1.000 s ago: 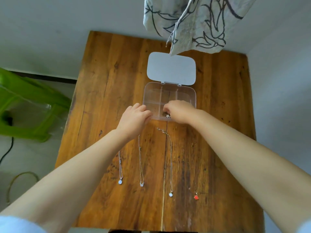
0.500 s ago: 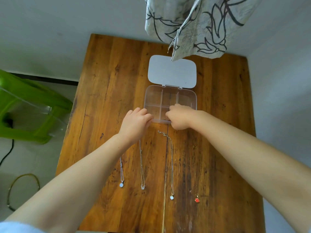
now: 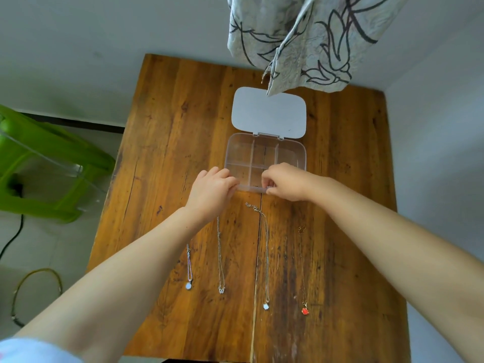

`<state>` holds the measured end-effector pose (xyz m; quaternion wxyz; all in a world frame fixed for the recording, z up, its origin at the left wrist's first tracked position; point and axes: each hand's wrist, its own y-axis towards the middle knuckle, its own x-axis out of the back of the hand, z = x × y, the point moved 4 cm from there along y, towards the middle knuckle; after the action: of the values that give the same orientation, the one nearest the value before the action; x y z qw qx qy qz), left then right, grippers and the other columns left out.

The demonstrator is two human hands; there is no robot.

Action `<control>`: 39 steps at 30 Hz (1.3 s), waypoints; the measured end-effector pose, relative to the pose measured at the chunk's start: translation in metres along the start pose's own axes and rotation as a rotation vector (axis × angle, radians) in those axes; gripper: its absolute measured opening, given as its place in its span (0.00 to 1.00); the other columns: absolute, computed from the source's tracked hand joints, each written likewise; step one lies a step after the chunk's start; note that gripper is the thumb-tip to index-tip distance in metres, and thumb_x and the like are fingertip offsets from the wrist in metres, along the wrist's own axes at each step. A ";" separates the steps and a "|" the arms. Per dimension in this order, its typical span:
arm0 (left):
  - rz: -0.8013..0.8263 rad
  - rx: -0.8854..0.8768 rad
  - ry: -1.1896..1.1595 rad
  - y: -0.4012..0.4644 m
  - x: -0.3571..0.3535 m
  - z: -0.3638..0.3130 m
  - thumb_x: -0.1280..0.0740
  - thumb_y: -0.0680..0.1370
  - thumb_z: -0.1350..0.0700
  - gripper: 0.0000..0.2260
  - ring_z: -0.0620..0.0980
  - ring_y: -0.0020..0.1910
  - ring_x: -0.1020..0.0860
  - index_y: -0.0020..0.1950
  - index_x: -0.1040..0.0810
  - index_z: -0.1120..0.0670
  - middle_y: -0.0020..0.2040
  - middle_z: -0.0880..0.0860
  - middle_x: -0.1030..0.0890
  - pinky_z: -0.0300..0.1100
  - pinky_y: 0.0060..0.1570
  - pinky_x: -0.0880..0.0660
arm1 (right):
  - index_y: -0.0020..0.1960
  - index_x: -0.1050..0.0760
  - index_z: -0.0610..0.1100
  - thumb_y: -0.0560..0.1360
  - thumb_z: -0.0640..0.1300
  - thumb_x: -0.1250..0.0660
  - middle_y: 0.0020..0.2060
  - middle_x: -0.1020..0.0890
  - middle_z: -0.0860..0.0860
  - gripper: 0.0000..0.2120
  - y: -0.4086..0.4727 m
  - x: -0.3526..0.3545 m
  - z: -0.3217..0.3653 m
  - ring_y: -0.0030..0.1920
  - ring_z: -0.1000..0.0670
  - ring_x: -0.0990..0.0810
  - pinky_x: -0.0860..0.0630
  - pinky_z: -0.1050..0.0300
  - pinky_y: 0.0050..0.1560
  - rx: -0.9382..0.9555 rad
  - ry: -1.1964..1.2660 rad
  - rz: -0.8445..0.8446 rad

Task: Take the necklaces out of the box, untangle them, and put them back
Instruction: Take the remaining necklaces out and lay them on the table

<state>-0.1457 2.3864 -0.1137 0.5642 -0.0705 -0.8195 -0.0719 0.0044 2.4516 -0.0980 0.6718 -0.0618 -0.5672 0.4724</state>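
We're over a wooden table (image 3: 162, 158), and the clear compartment box (image 3: 264, 155) sits just past centre, its white lid (image 3: 269, 112) flipped open flat toward twelve o'clock. Both hands are at the box's near wall. The left hand (image 3: 210, 191) rests at the box's seven o'clock corner, fingers curled and pressed together against the rim; we can't tell whether it grips anything. The right hand (image 3: 284, 180) comes in at five o'clock, fingers bunched tight at the near edge, pinching something small and shiny there, too tiny for us to name for sure.

Toward six o'clock from the box, four necklaces lie stretched out in a row, apart from one another. From nine o'clock side to three: a round pale pendant necklace (image 3: 189, 271), its upper chain hidden by the left forearm; a butterfly pendant necklace (image 3: 220, 260); a white pendant necklace (image 3: 265, 258), clasp nearest the box; and a red pendant necklace (image 3: 303, 271).

A patterned cloth (image 3: 296, 40) hangs over the far edge at twelve. A green plastic stool (image 3: 47, 166) stands off at nine o'clock.
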 end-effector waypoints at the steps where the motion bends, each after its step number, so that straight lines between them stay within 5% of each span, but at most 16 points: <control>1: 0.006 -0.004 0.001 0.001 0.000 0.000 0.33 0.76 0.58 0.05 0.56 0.39 0.26 0.47 0.18 0.56 0.41 0.54 0.19 0.45 0.36 0.34 | 0.53 0.22 0.44 0.77 0.41 0.36 0.48 0.21 0.50 0.07 -0.005 0.003 0.000 0.48 0.49 0.21 0.27 0.61 0.45 0.005 0.068 -0.057; 6: 0.060 0.005 0.019 0.002 0.003 -0.002 0.35 0.77 0.59 0.05 0.57 0.42 0.26 0.48 0.20 0.57 0.44 0.56 0.20 0.44 0.38 0.36 | 0.53 0.20 0.45 0.77 0.42 0.36 0.42 0.20 0.56 0.08 -0.044 0.040 0.003 0.41 0.59 0.22 0.28 0.70 0.43 0.013 0.408 -0.295; 9: -0.026 0.047 0.010 0.004 0.016 -0.011 0.31 0.71 0.64 0.10 0.60 0.43 0.25 0.51 0.23 0.59 0.48 0.59 0.22 0.46 0.37 0.31 | 0.51 0.21 0.46 0.78 0.42 0.36 0.37 0.18 0.55 0.06 -0.068 0.058 0.006 0.34 0.58 0.20 0.23 0.67 0.37 0.023 0.548 -0.312; 12: -0.018 -0.042 -0.246 0.017 0.033 -0.048 0.31 0.71 0.62 0.20 0.59 0.58 0.26 0.62 0.27 0.58 0.60 0.59 0.24 0.51 0.51 0.28 | 0.50 0.21 0.44 0.78 0.39 0.36 0.35 0.18 0.52 0.05 -0.091 0.066 0.005 0.31 0.55 0.20 0.24 0.65 0.32 0.042 0.678 -0.310; 15: 0.175 -0.066 -0.628 0.032 0.044 -0.090 0.34 0.76 0.57 0.17 0.50 0.68 0.34 0.64 0.28 0.54 0.68 0.55 0.30 0.45 0.65 0.36 | 0.49 0.22 0.43 0.78 0.39 0.36 0.33 0.19 0.48 0.05 -0.114 0.068 -0.001 0.30 0.53 0.21 0.23 0.64 0.31 0.062 0.826 -0.302; 18: 0.374 -0.011 -0.790 0.043 0.046 -0.115 0.38 0.79 0.54 0.07 0.47 0.59 0.25 0.52 0.22 0.52 0.59 0.52 0.22 0.44 0.61 0.28 | 0.48 0.22 0.42 0.76 0.39 0.35 0.34 0.19 0.48 0.03 -0.140 0.060 -0.017 0.31 0.53 0.21 0.24 0.63 0.29 0.032 1.032 -0.298; 21: 0.504 0.009 -0.859 0.050 0.045 -0.129 0.40 0.80 0.52 0.11 0.42 0.42 0.20 0.41 0.22 0.53 0.41 0.50 0.17 0.38 0.50 0.24 | 0.41 0.21 0.44 0.73 0.43 0.34 0.31 0.21 0.50 0.05 -0.169 0.041 -0.042 0.29 0.55 0.24 0.27 0.65 0.26 -0.038 1.298 -0.369; 23: 0.587 -0.015 -0.837 0.052 0.042 -0.138 0.41 0.80 0.50 0.14 0.40 0.34 0.24 0.38 0.23 0.53 0.34 0.50 0.21 0.28 0.41 0.29 | 0.37 0.19 0.47 0.70 0.45 0.33 0.30 0.22 0.50 0.06 -0.187 0.023 -0.061 0.28 0.55 0.25 0.29 0.66 0.24 -0.094 1.466 -0.475; 26: 0.702 -0.015 -0.814 0.059 0.035 -0.151 0.42 0.80 0.49 0.16 0.47 0.36 0.24 0.35 0.27 0.54 0.31 0.53 0.25 0.30 0.44 0.30 | 0.40 0.17 0.47 0.65 0.48 0.30 0.31 0.22 0.49 0.07 -0.213 -0.013 -0.084 0.27 0.55 0.25 0.29 0.66 0.24 -0.207 1.638 -0.607; 29: 0.796 0.003 -0.801 0.073 0.025 -0.164 0.43 0.80 0.49 0.18 0.51 0.35 0.26 0.32 0.31 0.55 0.31 0.56 0.30 0.31 0.46 0.28 | 0.48 0.20 0.42 0.74 0.38 0.35 0.33 0.22 0.47 0.06 -0.236 -0.061 -0.098 0.28 0.54 0.25 0.26 0.65 0.26 -0.383 1.739 -0.661; 33: 0.934 -0.001 -0.736 0.097 -0.001 -0.186 0.42 0.80 0.49 0.19 0.47 0.27 0.33 0.30 0.33 0.53 0.25 0.50 0.34 0.43 0.53 0.27 | 0.49 0.22 0.39 0.76 0.35 0.36 0.36 0.19 0.46 0.05 -0.253 -0.128 -0.100 0.32 0.53 0.21 0.23 0.65 0.30 -0.639 1.755 -0.573; 39: 0.958 -0.261 -0.183 0.109 -0.066 -0.223 0.40 0.79 0.48 0.16 0.46 0.30 0.30 0.34 0.27 0.54 0.32 0.50 0.27 0.39 0.33 0.33 | 0.50 0.22 0.40 0.76 0.40 0.33 0.43 0.15 0.45 0.05 -0.248 -0.193 -0.085 0.39 0.51 0.16 0.21 0.61 0.37 -0.900 1.696 -0.443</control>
<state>0.1034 2.4472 -0.0922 0.4460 -0.5147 -0.7254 0.0999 0.2317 2.2187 -0.1102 0.8432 -0.5224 -0.0232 -0.1251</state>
